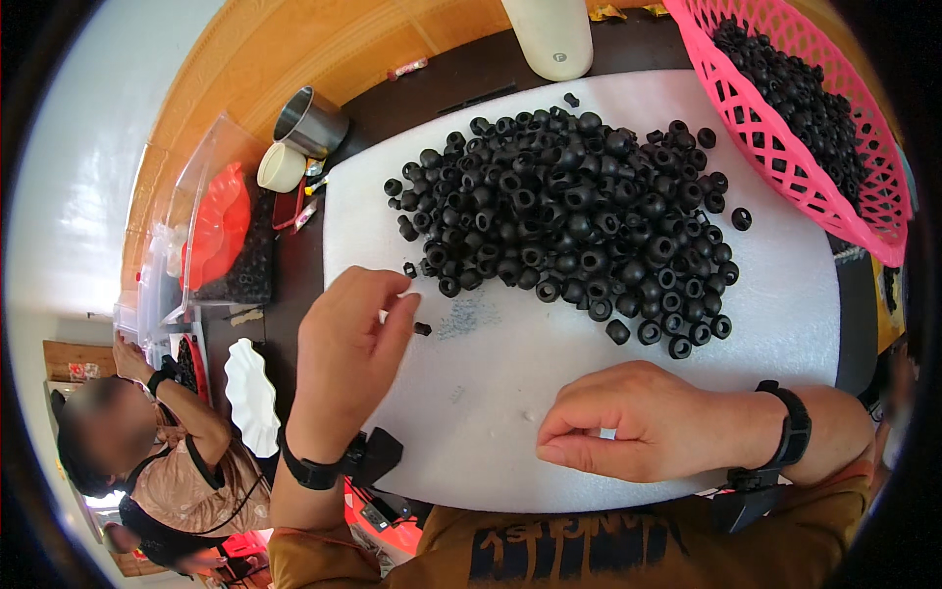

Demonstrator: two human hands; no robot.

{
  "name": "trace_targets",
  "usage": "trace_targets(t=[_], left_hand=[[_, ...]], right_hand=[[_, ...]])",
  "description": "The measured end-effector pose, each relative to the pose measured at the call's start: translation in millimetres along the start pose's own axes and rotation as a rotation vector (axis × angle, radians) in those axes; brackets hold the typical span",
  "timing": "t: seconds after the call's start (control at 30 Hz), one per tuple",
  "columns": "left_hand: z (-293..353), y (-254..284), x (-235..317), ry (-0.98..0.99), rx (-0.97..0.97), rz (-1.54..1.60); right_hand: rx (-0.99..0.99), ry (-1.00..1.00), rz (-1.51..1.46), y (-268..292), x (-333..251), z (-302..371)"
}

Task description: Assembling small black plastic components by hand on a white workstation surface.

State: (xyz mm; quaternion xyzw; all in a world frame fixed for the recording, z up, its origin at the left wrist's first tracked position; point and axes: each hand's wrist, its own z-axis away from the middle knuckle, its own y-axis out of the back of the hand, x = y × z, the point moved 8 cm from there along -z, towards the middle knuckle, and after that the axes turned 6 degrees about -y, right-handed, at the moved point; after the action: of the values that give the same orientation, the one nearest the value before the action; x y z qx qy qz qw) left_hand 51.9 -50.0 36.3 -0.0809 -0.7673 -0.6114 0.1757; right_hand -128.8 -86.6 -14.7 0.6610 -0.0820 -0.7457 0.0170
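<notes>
A large heap of hollow black balls with round openings [579, 196] lies on a white foam board [491, 412]. My left hand [348, 339] is at the heap's left edge, its thumb and forefinger drawn together in a pinch. Just beyond those fingertips is a small black piece [410, 269]; I cannot tell whether they touch it. Another small black piece [422, 329] lies by the thumb. Over the near right part of the board, my right hand [628, 422] is closed, thumb against curled fingers. Whatever either hand may hold is hidden.
A pink lattice basket [775, 157] full of small black pieces stands at the far right. A white cylindrical container [551, 39] is at the back. Left of the board are a metal cup [310, 123], a clear bin [221, 211] and a white wavy-edged tray [252, 398]. Another person [186, 452] sits at left.
</notes>
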Motion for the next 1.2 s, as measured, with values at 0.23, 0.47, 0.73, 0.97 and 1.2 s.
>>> trace_targets(t=[0.23,0.47,0.73,0.97,1.2], left_hand=[[-9.8,-21.7,17.1,-0.145,-0.05,-0.171],[-11.3,-17.8,16.5,-0.103,-0.026,-0.078],[1.0,-11.4,85.8,-0.44,0.042,0.264],[10.2,-19.1,94.4,-0.661,0.123,0.152],[17.4,-17.3,92.8,-0.736,0.164,0.273]], right_hand=[[0.0,0.0,-0.016,-0.6,-0.3,-1.3],[0.097,0.022,-0.208,7.9,1.7,-0.4],[0.092,-0.184,-0.969,7.4,13.0,-0.8],[0.16,-0.18,-0.844,9.7,18.4,0.9],[0.344,0.038,-0.396,24.7,8.0,4.4]])
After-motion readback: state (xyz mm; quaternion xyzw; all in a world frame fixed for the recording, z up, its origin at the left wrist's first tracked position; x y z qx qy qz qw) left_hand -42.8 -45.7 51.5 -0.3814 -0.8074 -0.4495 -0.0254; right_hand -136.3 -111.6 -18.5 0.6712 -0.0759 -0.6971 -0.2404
